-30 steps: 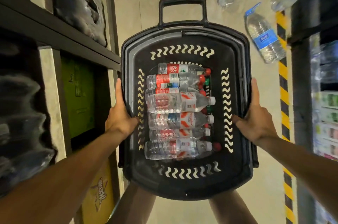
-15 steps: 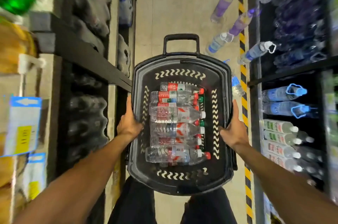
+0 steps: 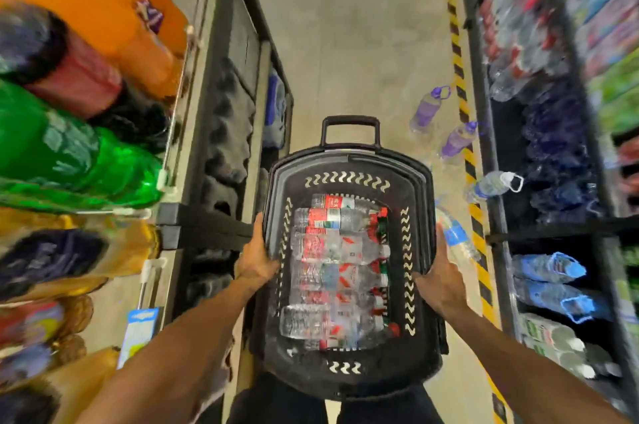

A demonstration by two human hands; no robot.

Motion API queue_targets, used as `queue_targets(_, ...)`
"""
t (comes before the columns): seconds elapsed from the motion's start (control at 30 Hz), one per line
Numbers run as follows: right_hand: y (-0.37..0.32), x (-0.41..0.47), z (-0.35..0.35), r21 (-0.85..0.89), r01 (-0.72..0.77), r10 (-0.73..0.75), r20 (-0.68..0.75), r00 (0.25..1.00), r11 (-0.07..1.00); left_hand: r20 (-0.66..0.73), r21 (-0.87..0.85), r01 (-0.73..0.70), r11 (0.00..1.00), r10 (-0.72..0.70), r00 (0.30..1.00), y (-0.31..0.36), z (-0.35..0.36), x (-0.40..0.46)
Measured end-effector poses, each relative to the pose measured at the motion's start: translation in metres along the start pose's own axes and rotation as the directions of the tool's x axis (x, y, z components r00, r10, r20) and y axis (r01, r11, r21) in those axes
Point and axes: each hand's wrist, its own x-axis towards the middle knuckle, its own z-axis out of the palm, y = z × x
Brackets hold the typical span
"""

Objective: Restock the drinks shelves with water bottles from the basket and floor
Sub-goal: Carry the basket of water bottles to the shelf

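Note:
A black plastic basket [image 3: 347, 165] with a pull handle hangs in front of me, held off the floor. Several clear water bottles [image 3: 337, 249] with red labels and red or white caps lie side by side in it. My left hand [image 3: 257, 255] grips the basket's left rim. My right hand [image 3: 439, 280] grips the right rim. More water bottles lie loose on the floor: two purple-capped ones [image 3: 428, 107], a white-capped one [image 3: 492, 183] and a blue-labelled one [image 3: 456, 238] beside the basket.
Drinks shelves [image 3: 553, 233] on the right hold blue-capped and white-capped bottles. Left shelves [image 3: 204, 228] carry green, orange and dark soda bottles and shrink-wrapped packs. A yellow-black hazard stripe [image 3: 461, 77] runs along the floor by the right shelves. The aisle is narrow.
The basket has been lifted higher between the shelves with both hands on its rims. The view has risen, so more of the shelves and floor bottles shows.

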Motion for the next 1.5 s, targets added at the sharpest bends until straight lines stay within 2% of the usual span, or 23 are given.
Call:
queue_targets(0.13, -0.021, 0.049, -0.035, -0.024, 0.06, -0.06, 0.018, 0.998, 0.998, -0.034, -0.036, 0.028, 0.999, -0.029, 0.999, 0.04, -0.01, 0.022)
queue_targets(0.23, -0.05, 0.092, -0.061, -0.073, 0.026, -0.021, 0.068, 0.997, 0.997, -0.051, -0.071, 0.043, 0.997, -0.046, 0.998, 0.071, -0.025, 0.053)
queue_targets(0.4, -0.109, 0.154, -0.097, -0.134, 0.011, -0.006, 0.037, 0.999, 0.991, -0.055, -0.081, 0.018, 0.997, -0.022, 0.998, 0.114, -0.047, 0.123)
queue_targets(0.53, -0.165, 0.202, -0.115, -0.038, 0.027, -0.027, -0.004, 1.0, 0.999, -0.01, -0.092, -0.039, 0.995, 0.038, 0.999, 0.153, -0.08, 0.196)
queue_targets(0.6, -0.195, 0.231, -0.12, -0.064, -0.016, 0.014, -0.03, 0.999, 0.998, 0.009, -0.098, -0.057, 0.994, 0.058, 0.998, 0.174, -0.101, 0.237)
queue_targets(0.8, -0.267, 0.316, -0.148, -0.06, -0.031, 0.025, -0.099, 0.995, 0.998, 0.002, -0.088, -0.14, 0.986, 0.141, 0.99, 0.247, -0.157, 0.335)
queue_targets(0.9, -0.3, 0.369, -0.167, 0.024, -0.031, 0.033, -0.102, 0.994, 0.999, -0.011, -0.084, -0.184, 0.979, 0.183, 0.983, 0.294, -0.182, 0.383)
queue_targets(1.07, -0.36, 0.468, -0.202, -0.04, -0.024, 0.019, -0.125, 0.992, 0.999, -0.065, -0.068, -0.191, 0.979, 0.187, 0.98, 0.365, -0.218, 0.459)
queue_targets(1.27, -0.443, 0.57, -0.246, -0.101, 0.003, -0.012, -0.09, 0.996, 0.995, -0.023, -0.159, -0.177, 0.971, 0.176, 0.984, 0.434, -0.265, 0.553)
queue_targets(1.4, -0.511, 0.635, -0.263, -0.2, 0.004, -0.021, -0.084, 0.996, 0.98, -0.005, -0.174, -0.161, 0.971, 0.163, 0.987, 0.463, -0.295, 0.628)
queue_targets(1.5, -0.551, 0.683, -0.264, -0.152, 0.016, -0.031, -0.093, 0.995, 0.988, 0.011, -0.177, -0.19, 0.966, 0.195, 0.981, 0.488, -0.323, 0.686)
